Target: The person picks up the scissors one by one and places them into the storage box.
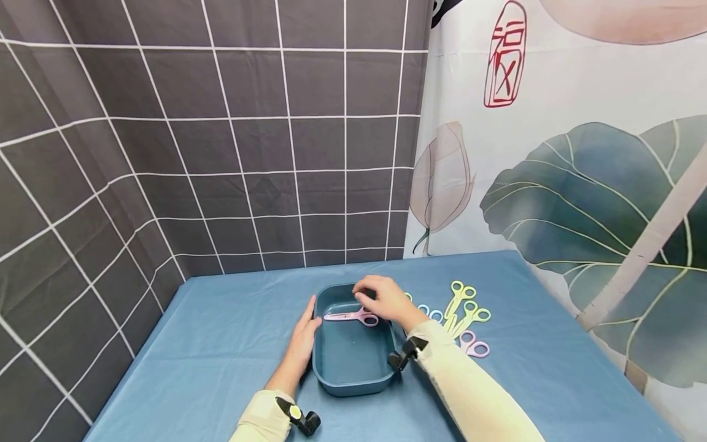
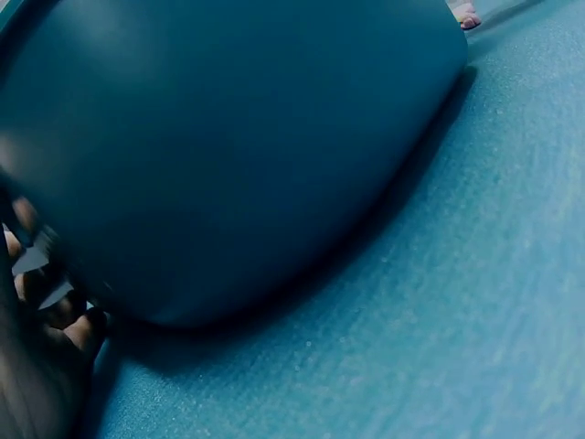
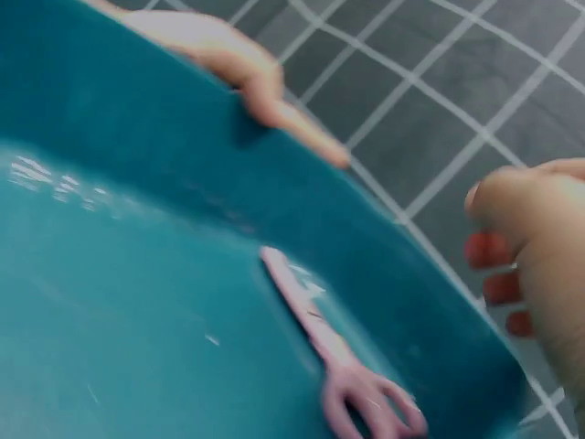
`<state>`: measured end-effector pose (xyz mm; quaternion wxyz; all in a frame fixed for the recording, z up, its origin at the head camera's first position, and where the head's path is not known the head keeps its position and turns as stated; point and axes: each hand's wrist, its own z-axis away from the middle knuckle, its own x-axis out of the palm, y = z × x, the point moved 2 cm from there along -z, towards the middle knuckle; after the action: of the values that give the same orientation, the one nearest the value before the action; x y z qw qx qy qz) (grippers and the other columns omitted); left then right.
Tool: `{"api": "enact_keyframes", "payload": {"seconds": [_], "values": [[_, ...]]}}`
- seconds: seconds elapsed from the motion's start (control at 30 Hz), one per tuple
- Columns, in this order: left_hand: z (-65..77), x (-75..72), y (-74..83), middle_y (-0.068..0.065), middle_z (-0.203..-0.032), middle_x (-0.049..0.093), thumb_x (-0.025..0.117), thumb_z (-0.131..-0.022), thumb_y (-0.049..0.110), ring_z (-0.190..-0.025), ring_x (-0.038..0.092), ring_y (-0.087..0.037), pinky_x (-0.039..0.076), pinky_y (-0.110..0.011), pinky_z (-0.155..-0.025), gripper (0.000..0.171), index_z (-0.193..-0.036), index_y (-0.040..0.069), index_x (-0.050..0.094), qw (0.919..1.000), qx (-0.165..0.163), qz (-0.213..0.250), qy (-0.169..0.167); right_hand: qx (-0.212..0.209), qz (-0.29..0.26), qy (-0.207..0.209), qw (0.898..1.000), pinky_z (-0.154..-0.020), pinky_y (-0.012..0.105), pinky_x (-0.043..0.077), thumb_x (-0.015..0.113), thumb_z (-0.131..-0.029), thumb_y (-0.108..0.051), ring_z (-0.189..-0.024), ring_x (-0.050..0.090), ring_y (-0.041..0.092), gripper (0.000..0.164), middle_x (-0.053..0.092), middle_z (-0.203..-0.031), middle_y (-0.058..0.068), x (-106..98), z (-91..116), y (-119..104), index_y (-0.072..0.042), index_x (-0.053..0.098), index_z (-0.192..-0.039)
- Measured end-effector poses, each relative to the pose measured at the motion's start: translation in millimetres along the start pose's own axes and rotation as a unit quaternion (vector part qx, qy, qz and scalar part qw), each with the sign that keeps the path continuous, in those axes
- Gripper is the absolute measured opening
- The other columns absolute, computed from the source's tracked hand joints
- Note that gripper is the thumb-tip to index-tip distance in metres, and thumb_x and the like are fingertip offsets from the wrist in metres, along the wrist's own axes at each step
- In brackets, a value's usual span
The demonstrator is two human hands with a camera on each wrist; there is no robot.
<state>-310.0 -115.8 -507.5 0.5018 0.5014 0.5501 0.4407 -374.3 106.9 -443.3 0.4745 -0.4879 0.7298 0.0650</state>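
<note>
A blue rectangular bin [image 1: 353,388] stands on the table. Inside it, toward the far end, lies one pair of pink scissors [image 1: 345,317], with its handles to the right. My left hand [image 1: 302,337] grips the bin's left wall, thumb over the rim and fingers along the outside. Over the far right part of the bin is my right hand [image 1: 383,301], fingers loosely curled with nothing in them. The right wrist view shows the scissors [image 3: 320,334] on the bin floor below and beside that hand [image 3: 539,238]. In the left wrist view the bin's outer wall [image 2: 228,165] fills most of the picture.
Right of the bin, several scissors lie grouped on the blue cloth [image 1: 221,356]: yellow-green ones [image 1: 463,291], a light blue pair [image 1: 436,315] partly behind my right wrist, and a pink-purple pair [image 1: 475,345]. A dark tiled-pattern curtain [image 1: 248,147] hangs behind.
</note>
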Motion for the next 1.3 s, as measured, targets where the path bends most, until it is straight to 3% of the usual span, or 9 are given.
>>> {"api": "enact_keyframes", "payload": {"seconds": [0.2, 0.4, 0.63, 0.8, 0.9, 1.03, 1.17, 1.3], "values": [[0.0, -1.3, -0.1, -0.013, -0.168, 0.016, 0.039, -0.103, 0.007, -0.154, 0.007, -0.036, 0.006, -0.057, -0.123, 0.06, -0.161, 0.008, 0.023, 1.0, -0.003, 0.004, 0.007, 0.037, -0.097, 0.079, 0.991, -0.094, 0.052, 0.054, 0.068, -0.096, -0.012, -0.108, 0.069, 0.027, 0.043, 0.074, -0.116, 0.007, -41.8, 35.4, 25.2, -0.009, 0.061, -0.138], [0.3, -3.5, 0.3, -0.014, -0.168, 0.016, 0.039, -0.102, 0.006, -0.154, 0.007, -0.036, 0.005, -0.056, -0.123, 0.061, -0.161, 0.008, 0.023, 1.0, -0.002, 0.004, 0.007, 0.086, -0.11, 0.079, 0.987, -0.095, 0.055, 0.053, 0.059, -0.101, -0.01, -0.112, 0.068, 0.029, 0.064, 0.072, -0.121, 0.008, -72.4, 78.5, 56.0, -0.018, 0.034, -0.159], [0.3, -5.0, 2.5, -0.015, -0.168, 0.015, 0.039, -0.103, 0.006, -0.154, 0.007, -0.037, 0.005, -0.056, -0.123, 0.061, -0.161, 0.008, 0.023, 1.0, -0.002, 0.002, 0.007, 0.14, -0.099, 0.072, 0.983, -0.097, 0.049, 0.052, 0.057, -0.103, -0.014, -0.115, 0.067, 0.026, 0.066, 0.071, -0.124, 0.007, -88.9, 117.3, 74.6, -0.024, 0.028, -0.162], [1.1, -3.4, 4.6, -0.016, -0.168, 0.014, 0.039, -0.103, 0.006, -0.154, 0.006, -0.036, 0.005, -0.055, -0.124, 0.06, -0.161, 0.006, 0.022, 0.9999, 0.01, 0.008, 0.0, 0.179, -0.103, 0.105, 0.973, -0.092, 0.023, 0.051, 0.058, -0.103, -0.015, -0.113, 0.066, 0.012, 0.063, 0.072, -0.121, 0.01, -93.9, 134.7, 85.2, -0.023, 0.031, -0.16], [2.1, -1.4, 4.6, -0.015, -0.168, 0.014, 0.039, -0.103, 0.006, -0.155, 0.006, -0.035, 0.005, -0.054, -0.124, 0.06, -0.161, 0.006, 0.022, 0.9999, 0.008, 0.009, -0.003, 0.198, -0.115, 0.133, 0.964, -0.09, 0.01, 0.045, 0.057, -0.104, -0.012, -0.112, 0.067, 0.014, 0.06, 0.071, -0.12, 0.017, -99.6, 143.2, 82.0, -0.015, 0.033, -0.159], [3.5, 1.1, 3.0, -0.014, -0.168, 0.013, 0.038, -0.104, 0.007, -0.155, 0.005, -0.036, 0.006, -0.056, -0.123, 0.06, -0.162, 0.007, 0.02, 0.9999, -0.004, 0.008, -0.006, 0.212, -0.116, 0.164, 0.956, -0.087, 0.005, 0.044, 0.055, -0.103, -0.004, -0.106, 0.069, 0.018, 0.055, 0.068, -0.116, 0.03, -107.0, 151.8, 66.5, 0.002, 0.036, -0.155], [2.8, 2.2, 2.2, -0.013, -0.169, 0.012, 0.038, -0.104, 0.008, -0.155, 0.004, -0.035, 0.005, -0.056, -0.123, 0.06, -0.162, 0.008, 0.021, 0.9999, -0.008, 0.013, -0.006, 0.226, -0.108, 0.214, 0.944, -0.082, 0.005, 0.045, 0.057, -0.101, -0.002, -0.096, 0.062, -0.008, 0.053, 0.068, -0.111, 0.032, -101.3, 161.5, 84.5, 0.004, 0.041, -0.152], [2.2, 1.3, 0.8, -0.014, -0.168, 0.013, 0.039, -0.104, 0.007, -0.155, 0.005, -0.036, 0.005, -0.056, -0.124, 0.06, -0.162, 0.008, 0.022, 0.9999, -0.001, 0.01, -0.003, 0.242, -0.111, 0.244, 0.932, -0.082, 0.004, 0.045, 0.06, -0.102, -0.008, -0.094, 0.058, -0.015, 0.054, 0.07, -0.11, 0.027, -94.3, 167.8, 101.6, -0.004, 0.043, -0.153]]}}
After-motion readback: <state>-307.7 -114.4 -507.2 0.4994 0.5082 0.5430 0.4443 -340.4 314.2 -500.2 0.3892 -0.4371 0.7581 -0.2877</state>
